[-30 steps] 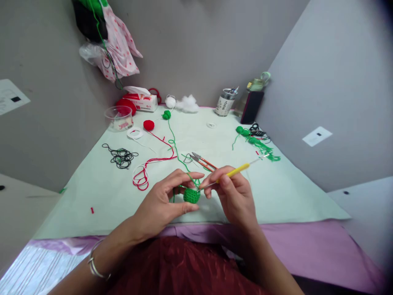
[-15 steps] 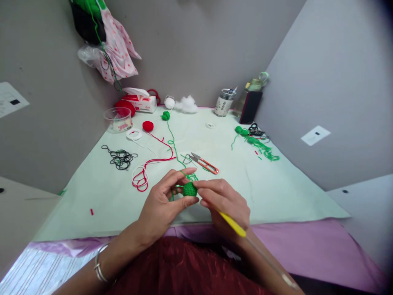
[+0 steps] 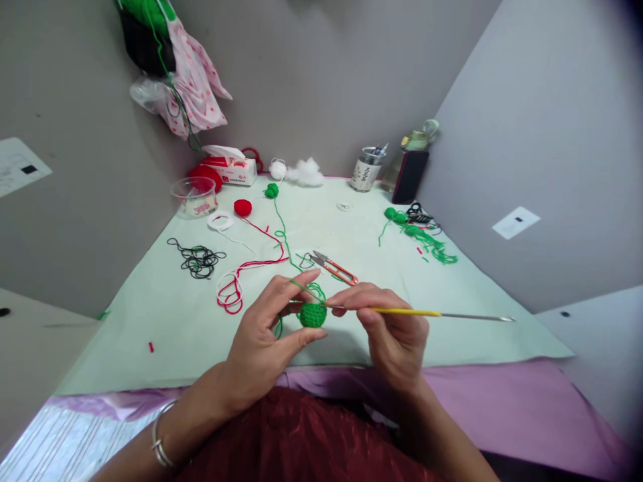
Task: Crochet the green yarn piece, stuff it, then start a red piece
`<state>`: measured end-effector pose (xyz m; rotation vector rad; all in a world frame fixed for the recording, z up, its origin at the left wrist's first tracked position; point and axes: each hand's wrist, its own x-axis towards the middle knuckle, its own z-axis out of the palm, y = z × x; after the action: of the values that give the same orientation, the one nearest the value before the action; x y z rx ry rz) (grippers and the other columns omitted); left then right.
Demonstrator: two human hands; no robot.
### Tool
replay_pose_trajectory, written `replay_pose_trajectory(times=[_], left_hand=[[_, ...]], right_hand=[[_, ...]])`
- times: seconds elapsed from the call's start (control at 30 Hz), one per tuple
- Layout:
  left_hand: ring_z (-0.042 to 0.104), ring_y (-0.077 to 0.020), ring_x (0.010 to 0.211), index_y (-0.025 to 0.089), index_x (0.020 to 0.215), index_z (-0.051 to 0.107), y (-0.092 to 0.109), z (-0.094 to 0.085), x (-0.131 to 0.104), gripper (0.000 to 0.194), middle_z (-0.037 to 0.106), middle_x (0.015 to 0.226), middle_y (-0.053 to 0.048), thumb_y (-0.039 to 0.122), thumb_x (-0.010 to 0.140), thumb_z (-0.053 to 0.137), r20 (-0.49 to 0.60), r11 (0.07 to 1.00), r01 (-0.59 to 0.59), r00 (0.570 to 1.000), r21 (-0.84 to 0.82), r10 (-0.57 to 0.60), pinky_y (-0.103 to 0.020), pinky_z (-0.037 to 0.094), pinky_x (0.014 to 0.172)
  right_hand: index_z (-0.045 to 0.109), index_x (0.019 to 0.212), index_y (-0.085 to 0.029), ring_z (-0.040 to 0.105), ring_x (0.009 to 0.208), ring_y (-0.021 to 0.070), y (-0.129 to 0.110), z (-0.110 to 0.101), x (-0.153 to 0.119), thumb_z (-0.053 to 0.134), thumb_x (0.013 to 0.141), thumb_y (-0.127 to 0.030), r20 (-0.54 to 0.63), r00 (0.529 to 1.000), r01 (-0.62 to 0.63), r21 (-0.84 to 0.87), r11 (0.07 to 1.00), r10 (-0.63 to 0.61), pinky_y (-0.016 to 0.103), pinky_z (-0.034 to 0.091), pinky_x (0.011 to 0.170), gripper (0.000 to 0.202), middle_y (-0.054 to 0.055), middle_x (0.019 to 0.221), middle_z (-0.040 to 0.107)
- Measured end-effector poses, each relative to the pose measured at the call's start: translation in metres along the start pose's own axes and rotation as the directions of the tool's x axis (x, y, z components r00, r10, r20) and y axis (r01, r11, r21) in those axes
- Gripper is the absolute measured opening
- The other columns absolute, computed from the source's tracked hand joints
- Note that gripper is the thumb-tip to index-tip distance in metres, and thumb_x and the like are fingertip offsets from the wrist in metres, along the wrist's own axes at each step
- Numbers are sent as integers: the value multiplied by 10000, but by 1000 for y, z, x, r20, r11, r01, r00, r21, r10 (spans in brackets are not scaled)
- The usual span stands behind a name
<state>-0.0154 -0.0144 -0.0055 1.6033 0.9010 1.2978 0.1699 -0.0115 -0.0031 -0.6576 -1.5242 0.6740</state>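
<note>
A small green crochet piece [image 3: 313, 315], rounded like a cup, is held between the thumb and fingers of my left hand [image 3: 266, 328]. Green yarn [image 3: 284, 231] runs from a small green bundle [image 3: 271, 191] at the back of the table to my raised left index finger. My right hand [image 3: 394, 328] is closed around a crochet hook [image 3: 406, 311] with a yellow grip and metal ends. One end of the hook meets the upper edge of the green piece; its far end points right. Loose green loops show behind the piece.
Orange-handled thread snips [image 3: 335, 268] lie just beyond my hands. To the left are tangled black yarn [image 3: 197, 259], red yarn [image 3: 242, 207] and a clear tub [image 3: 193, 199]. White stuffing [image 3: 305, 173], a pen cup [image 3: 368, 169] and a phone [image 3: 410, 177] are at the back; green pieces [image 3: 426, 237] lie right.
My right hand has turned and moved slightly right, swinging the hook from slanting down toward me to nearly level. My left hand stays almost in place with the green piece.
</note>
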Motion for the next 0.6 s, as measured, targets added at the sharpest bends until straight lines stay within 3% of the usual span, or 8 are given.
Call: replay_pose_trajectory(times=[0.27, 0.47, 0.6], left_hand=[[664, -163, 1006, 419, 1349, 647, -4, 0, -1, 601, 704, 1062, 14, 184, 820, 809, -5, 996, -60, 998, 64, 61, -305, 539, 995], [667, -187, 990, 342, 1245, 726, -4, -2, 0, 494, 705, 1054, -16, 219, 782, 842, -58, 999, 22, 998, 45, -19, -322, 559, 961], [667, -212, 1003, 284, 1115, 778, -1, -2, 1, 370, 712, 1033, -33, 243, 757, 859, -86, 997, 75, 994, 30, -72, -337, 559, 943]], right_hand=[[751, 1032, -255, 738, 823, 190, 0, 0, -1, 576, 997, -197, 26, 1000, 5, -14, 1000, -5, 366, 606, 738, 188, 40, 913, 787], [732, 1126, -255, 744, 949, 212, -1, -6, 0, 556, 991, -129, 153, 987, 48, -22, 999, -44, 400, 615, 794, 255, 62, 1004, 778], [692, 1219, -264, 735, 989, 211, -1, -6, -2, 542, 986, -91, 218, 969, 156, -179, 971, -116, 398, 619, 814, 327, 78, 1066, 772]])
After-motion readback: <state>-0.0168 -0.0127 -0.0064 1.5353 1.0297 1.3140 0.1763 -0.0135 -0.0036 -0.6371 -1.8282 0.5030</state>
